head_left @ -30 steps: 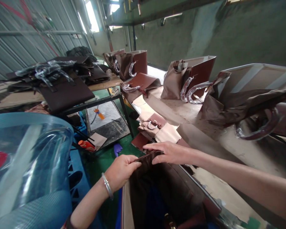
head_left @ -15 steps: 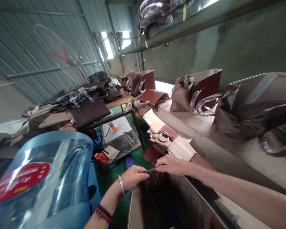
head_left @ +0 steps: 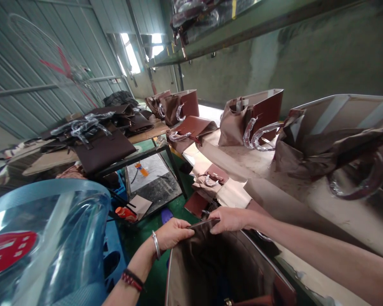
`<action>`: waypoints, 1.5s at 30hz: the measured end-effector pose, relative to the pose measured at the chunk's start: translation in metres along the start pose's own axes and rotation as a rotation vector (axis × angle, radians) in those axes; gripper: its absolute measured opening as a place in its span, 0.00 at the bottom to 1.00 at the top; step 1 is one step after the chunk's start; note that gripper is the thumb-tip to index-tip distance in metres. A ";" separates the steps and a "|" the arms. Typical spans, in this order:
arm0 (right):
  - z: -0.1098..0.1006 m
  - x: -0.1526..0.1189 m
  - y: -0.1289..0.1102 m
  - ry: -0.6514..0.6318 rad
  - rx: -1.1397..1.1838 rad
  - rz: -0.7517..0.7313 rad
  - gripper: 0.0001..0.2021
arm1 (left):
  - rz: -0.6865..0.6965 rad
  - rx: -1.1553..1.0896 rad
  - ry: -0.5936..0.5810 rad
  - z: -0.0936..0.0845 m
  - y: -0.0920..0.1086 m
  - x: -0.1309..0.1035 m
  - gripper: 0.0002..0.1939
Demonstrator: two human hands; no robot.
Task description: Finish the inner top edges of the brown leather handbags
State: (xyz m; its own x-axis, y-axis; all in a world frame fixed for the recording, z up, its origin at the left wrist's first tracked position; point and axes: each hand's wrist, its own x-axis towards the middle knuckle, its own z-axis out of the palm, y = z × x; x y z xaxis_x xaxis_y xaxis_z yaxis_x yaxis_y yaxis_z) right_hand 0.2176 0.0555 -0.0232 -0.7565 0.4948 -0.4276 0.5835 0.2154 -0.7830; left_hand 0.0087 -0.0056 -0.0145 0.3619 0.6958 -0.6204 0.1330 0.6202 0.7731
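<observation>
An open brown bag [head_left: 223, 259] with a dark lining fills the lower middle of the view, its mouth facing up. My left hand [head_left: 174, 232], with a silver bangle on the wrist, pinches the far edge of the bag from the left. On the same edge, a short way to the right, my right hand [head_left: 230, 219] grips the fabric between thumb and fingers. A short stretch of the edge shows between the two hands. Inside the bag, a metal fitting [head_left: 228, 302] and a red-brown strip show near the bottom.
At the left stands a big blue water bottle [head_left: 51, 238]. Several brown bags with plastic-wrapped handles, one of them a standing bag [head_left: 271, 114], rest on the worktable [head_left: 252, 163]. Dark bags [head_left: 104, 151] lie piled behind a low metal rack [head_left: 175, 170]. A fan [head_left: 64, 68] is at the upper left.
My hands have moved apart along the bag's edge, showing more of it. The bag's mouth looks wider, and a red-brown strip now shows inside. The view has shifted to the right.
</observation>
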 end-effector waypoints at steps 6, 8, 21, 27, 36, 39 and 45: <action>-0.001 0.003 0.006 0.014 -0.073 0.010 0.06 | -0.025 -0.003 -0.015 0.000 -0.002 0.008 0.19; -0.001 0.004 0.008 0.009 -0.085 0.006 0.05 | -0.028 0.002 -0.014 0.001 -0.002 0.011 0.18; -0.001 0.000 0.018 0.026 0.159 0.037 0.15 | -0.054 -0.019 -0.039 -0.007 -0.010 0.024 0.22; 0.002 -0.038 0.002 0.068 0.534 0.107 0.14 | -0.060 -0.028 0.006 -0.023 -0.018 0.023 0.20; -0.011 -0.051 -0.012 0.123 0.209 0.081 0.05 | 0.037 -0.098 -0.067 -0.003 -0.006 -0.010 0.24; -0.026 -0.055 -0.019 0.056 0.161 -0.021 0.05 | 0.090 -0.072 -0.066 0.004 0.004 -0.029 0.19; -0.034 -0.079 -0.052 -0.099 0.148 -0.154 0.08 | 0.113 -0.118 -0.061 0.011 0.015 -0.050 0.14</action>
State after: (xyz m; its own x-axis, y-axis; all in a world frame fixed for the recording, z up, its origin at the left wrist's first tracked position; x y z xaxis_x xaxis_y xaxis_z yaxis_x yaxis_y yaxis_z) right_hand 0.2571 0.0337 0.0668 -0.8628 0.3788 -0.3347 0.4148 0.1521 -0.8971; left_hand 0.0025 -0.0353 0.0291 0.4245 0.7423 -0.5185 -0.0200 0.5802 0.8142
